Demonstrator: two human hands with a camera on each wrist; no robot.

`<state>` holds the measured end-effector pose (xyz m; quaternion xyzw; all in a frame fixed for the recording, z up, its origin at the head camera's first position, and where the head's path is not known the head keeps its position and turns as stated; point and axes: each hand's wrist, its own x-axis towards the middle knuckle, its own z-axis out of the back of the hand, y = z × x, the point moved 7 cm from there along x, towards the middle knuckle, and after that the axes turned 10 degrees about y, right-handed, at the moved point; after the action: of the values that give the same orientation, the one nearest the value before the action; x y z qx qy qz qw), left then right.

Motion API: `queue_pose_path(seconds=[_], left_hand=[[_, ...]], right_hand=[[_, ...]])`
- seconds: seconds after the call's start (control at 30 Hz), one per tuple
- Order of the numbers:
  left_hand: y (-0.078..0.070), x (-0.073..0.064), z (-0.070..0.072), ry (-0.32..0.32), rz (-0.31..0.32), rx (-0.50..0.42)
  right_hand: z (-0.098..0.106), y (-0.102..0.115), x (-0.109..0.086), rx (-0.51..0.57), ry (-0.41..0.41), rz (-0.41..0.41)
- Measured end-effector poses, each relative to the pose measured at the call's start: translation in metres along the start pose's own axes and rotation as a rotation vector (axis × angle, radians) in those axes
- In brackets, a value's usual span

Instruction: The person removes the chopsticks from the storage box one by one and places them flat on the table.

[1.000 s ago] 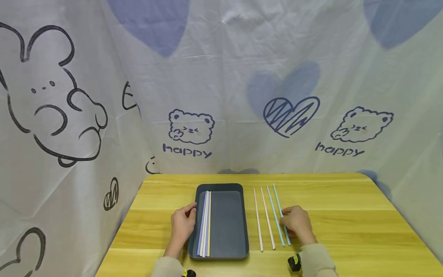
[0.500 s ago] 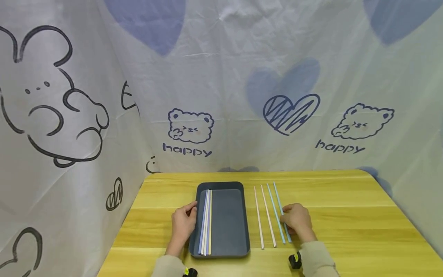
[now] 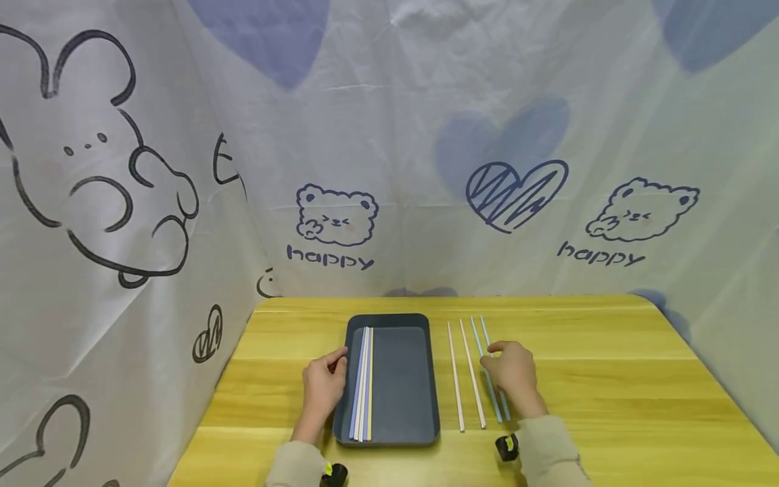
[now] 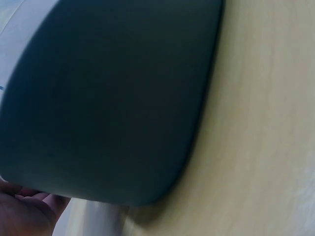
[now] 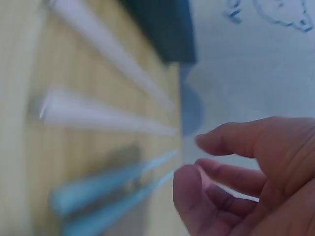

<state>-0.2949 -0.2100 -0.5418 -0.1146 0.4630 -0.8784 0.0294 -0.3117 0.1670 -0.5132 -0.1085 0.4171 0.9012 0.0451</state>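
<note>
My left hand (image 3: pixel 324 387) grips the left rim of a dark grey tray (image 3: pixel 404 433). In the left wrist view its curled fingers (image 4: pixel 37 201) show at the edge of the tray. Several chopsticks (image 3: pixel 363 385) in blue, white and yellow lie side by side along the tray's left part. To the right of the tray, two pale pink chopsticks (image 3: pixel 468 372) and two light blue chopsticks (image 3: pixel 490 392) lie on the table. Over the light blue pair is my right hand (image 3: pixel 511 370), thumb and fingers apart and nothing between them in the right wrist view.
The yellow wood-grain table (image 3: pixel 627 392) runs back to a white cloth (image 3: pixel 420 162) with printed hearts and bears. A second stretch of cloth (image 3: pixel 152 318) rises along the left side. Black wrist cameras (image 3: pixel 507 447) sit at both sleeves.
My right hand has moved a little left and away from me, from beside the right light blue chopstick to over the pair. The left hand keeps its place at the tray.
</note>
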Motion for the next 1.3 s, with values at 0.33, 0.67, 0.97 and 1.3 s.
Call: queue_pose_path(seconds=[0.33, 0.67, 0.97, 1.3], left_hand=[[-0.003, 0.001, 0.001, -0.011, -0.016, 0.003], [-0.002, -0.001, -0.001, -0.024, -0.027, 0.001], [-0.001, -0.002, -0.001, -0.029, -0.024, 0.004], [0.0, -0.003, -0.001, -0.021, -0.001, -0.003]], right_hand=[[-0.053, 0.056, 0.0, 0.426, 0.178, 0.069], [-0.099, 0.088, -0.001, 0.41, 0.253, 0.114], [-0.138, 0.088, 0.001, 0.399, 0.341, 0.109], [-0.159, 0.092, 0.0, 0.404, 0.383, 0.125]])
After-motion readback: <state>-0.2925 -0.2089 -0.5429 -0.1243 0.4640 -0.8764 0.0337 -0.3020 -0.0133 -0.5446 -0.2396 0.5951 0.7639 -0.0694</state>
